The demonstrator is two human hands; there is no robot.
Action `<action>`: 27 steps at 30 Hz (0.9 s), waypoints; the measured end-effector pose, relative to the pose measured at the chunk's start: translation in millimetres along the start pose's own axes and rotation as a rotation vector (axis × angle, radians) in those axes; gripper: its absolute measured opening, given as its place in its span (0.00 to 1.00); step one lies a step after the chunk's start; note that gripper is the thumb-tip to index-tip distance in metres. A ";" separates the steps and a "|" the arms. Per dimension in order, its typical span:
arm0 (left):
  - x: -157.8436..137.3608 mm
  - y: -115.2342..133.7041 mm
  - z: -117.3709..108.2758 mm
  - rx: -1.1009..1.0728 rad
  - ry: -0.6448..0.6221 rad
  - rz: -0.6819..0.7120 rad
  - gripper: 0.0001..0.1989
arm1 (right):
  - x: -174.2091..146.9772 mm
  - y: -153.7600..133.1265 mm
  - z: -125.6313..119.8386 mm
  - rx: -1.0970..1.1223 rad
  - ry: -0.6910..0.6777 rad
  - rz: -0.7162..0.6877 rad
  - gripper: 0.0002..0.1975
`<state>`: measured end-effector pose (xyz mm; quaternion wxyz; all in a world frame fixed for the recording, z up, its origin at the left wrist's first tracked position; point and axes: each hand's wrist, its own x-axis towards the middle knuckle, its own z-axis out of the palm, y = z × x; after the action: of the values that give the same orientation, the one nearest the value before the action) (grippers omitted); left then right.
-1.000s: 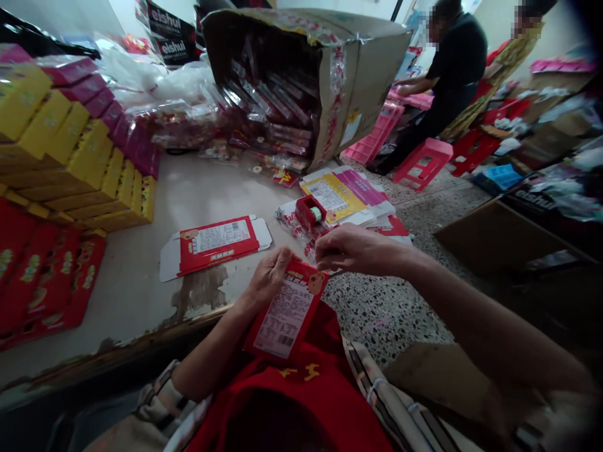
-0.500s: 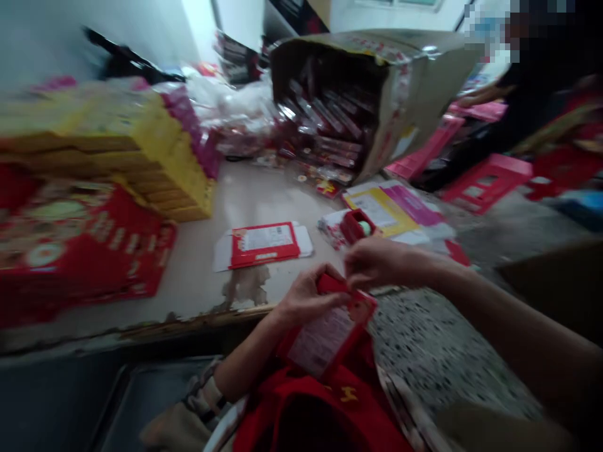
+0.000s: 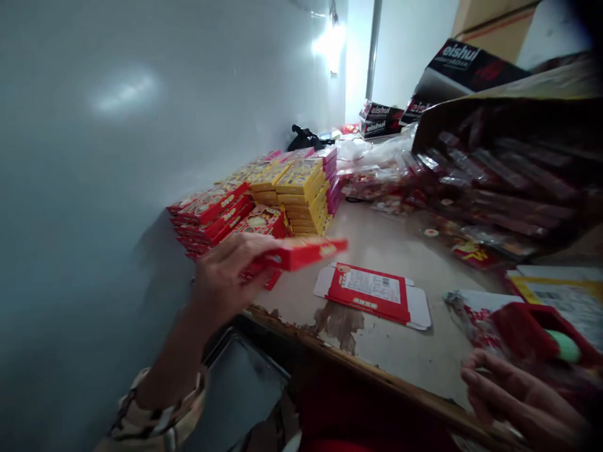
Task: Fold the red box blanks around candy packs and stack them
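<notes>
My left hand [image 3: 228, 270] is closed on one end of a flat red box [image 3: 313, 252], held level above the table in front of the red stacks. The box is blurred by motion. My right hand [image 3: 522, 398] is low at the right by the table edge, its fingers loosely bent and apart, with nothing seen in them. Just beyond it stands a red tape dispenser [image 3: 522, 323] with a pale green roll [image 3: 563, 345]. An unfolded red carton [image 3: 370, 292] with white flaps lies flat on the table between my hands.
Stacked red boxes [image 3: 207, 216] stand by the wall, beside yellow boxes [image 3: 304, 191] and purple ones [image 3: 333, 179]. A large cardboard box [image 3: 532, 94] lies on its side with clear-wrapped packs [image 3: 499, 166] spilling out. A yellow-and-white flat carton [image 3: 560, 292] lies at the right.
My view has swung left. My left hand has carried the red box from my lap up and left toward the stacks. My right hand has let go of the box and stayed right.
</notes>
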<state>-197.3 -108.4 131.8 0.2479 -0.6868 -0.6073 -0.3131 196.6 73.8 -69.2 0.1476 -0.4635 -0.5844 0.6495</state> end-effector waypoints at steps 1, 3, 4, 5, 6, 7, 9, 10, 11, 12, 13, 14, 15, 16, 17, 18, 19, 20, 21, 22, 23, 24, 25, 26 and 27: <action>-6.6 -24.5 0.5 0.149 0.070 -0.008 0.17 | 3.5 2.4 7.8 0.042 -0.052 0.010 0.27; -21.3 -71.4 10.7 0.354 0.087 -0.058 0.13 | 9.5 7.0 26.2 0.091 -0.166 0.022 0.27; -28.0 -90.8 17.3 0.430 0.013 -0.123 0.14 | 12.0 9.2 35.2 0.083 -0.209 0.017 0.28; -33.4 -105.6 23.2 0.488 -0.086 -0.186 0.18 | 14.2 11.1 43.1 0.068 -0.246 0.006 0.28; -37.2 -115.1 27.8 0.540 -0.194 -0.256 0.22 | 16.5 12.5 49.7 0.052 -0.285 -0.008 0.28; -39.2 -119.0 30.8 0.587 -0.291 -0.323 0.26 | 18.8 13.3 54.7 0.041 -0.317 -0.022 0.28; -37.1 -113.2 34.0 0.668 -0.444 -0.429 0.34 | 24.3 12.7 61.5 0.048 -0.330 -0.042 0.27; -33.0 -106.2 35.3 0.700 -0.500 -0.472 0.36 | 27.3 11.6 64.2 0.060 -0.322 -0.046 0.27; -27.1 -98.8 37.0 0.722 -0.548 -0.507 0.38 | 30.4 10.2 67.0 0.066 -0.324 -0.044 0.26; -19.6 -92.6 39.6 0.740 -0.583 -0.537 0.39 | 33.4 8.9 70.1 0.064 -0.329 -0.044 0.26; -10.8 -89.0 42.9 0.758 -0.599 -0.561 0.39 | 35.9 7.9 73.4 0.053 -0.339 -0.050 0.26; -1.3 -88.6 46.7 0.773 -0.611 -0.578 0.39 | 37.7 7.5 76.8 0.034 -0.348 -0.061 0.26; 8.6 -91.7 50.4 0.784 -0.619 -0.589 0.39 | 38.7 7.6 79.8 0.008 -0.359 -0.073 0.26; 18.6 -97.8 53.5 0.786 -0.636 -0.593 0.40 | 38.8 8.3 82.1 -0.016 -0.369 -0.084 0.26; 28.4 -106.0 55.7 0.780 -0.665 -0.598 0.40 | 38.1 9.5 83.5 -0.034 -0.378 -0.086 0.26; 37.7 -115.3 56.6 0.770 -0.703 -0.610 0.39 | 36.9 10.9 83.8 -0.040 -0.378 -0.079 0.26; 46.1 -124.4 56.3 0.760 -0.741 -0.629 0.39 | 35.4 12.4 83.1 -0.036 -0.370 -0.066 0.26; 53.5 -132.5 55.0 0.758 -0.770 -0.654 0.38 | 33.8 13.7 81.9 -0.024 -0.352 -0.051 0.26; 59.4 -138.7 53.3 0.763 -0.789 -0.677 0.38 | 32.3 14.9 80.4 -0.009 -0.327 -0.038 0.27; 63.7 -142.9 51.7 0.770 -0.804 -0.694 0.39 | 31.0 15.7 79.0 0.003 -0.303 -0.028 0.28; 66.2 -144.9 50.6 0.776 -0.814 -0.702 0.40 | 29.9 16.2 78.1 0.014 -0.283 -0.027 0.28; 67.0 -145.1 50.3 0.779 -0.823 -0.708 0.42 | 29.0 16.5 77.8 0.025 -0.268 -0.033 0.28; 66.6 -144.2 50.8 0.781 -0.828 -0.717 0.45 | 28.3 16.7 78.1 0.034 -0.264 -0.043 0.27; 65.2 -142.6 52.1 0.782 -0.829 -0.731 0.47 | 27.9 16.7 78.8 0.043 -0.268 -0.057 0.27; 63.6 -141.0 53.6 0.785 -0.826 -0.750 0.49 | 27.7 16.5 79.5 0.054 -0.276 -0.071 0.26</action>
<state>-325.6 -6.9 136.2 0.1014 -0.3522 -0.9177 0.1536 126.2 40.1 -104.8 0.1011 -0.3445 -0.5974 0.7170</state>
